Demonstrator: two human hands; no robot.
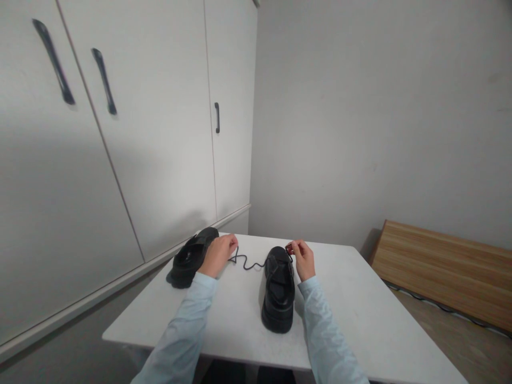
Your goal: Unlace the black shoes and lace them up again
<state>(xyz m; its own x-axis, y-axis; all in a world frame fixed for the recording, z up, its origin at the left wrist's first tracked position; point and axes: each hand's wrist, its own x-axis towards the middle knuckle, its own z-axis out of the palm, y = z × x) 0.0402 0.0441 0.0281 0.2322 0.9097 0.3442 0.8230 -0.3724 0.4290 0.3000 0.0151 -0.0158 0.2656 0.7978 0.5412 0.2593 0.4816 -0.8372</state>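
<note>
A black shoe (279, 298) stands upright on the white table, its heel toward me and its toe pointing away. A thin black shoelace (247, 268) runs out from its left side and lies in loose bends on the table. My left hand (218, 255) is closed in a pinch at the raised far end of this lace. On the other side, my right hand (304, 260) pinches a short looped length of black lace beside the shoe's toe. A second black shoe (187, 262) rests at the table's left, partly behind my left hand.
The white table (356, 314) reaches toward a grey wall (376, 117). White cabinets (160, 133) with dark handles rise along its left side. A wood-grain board (444, 266) leans by the wall at right.
</note>
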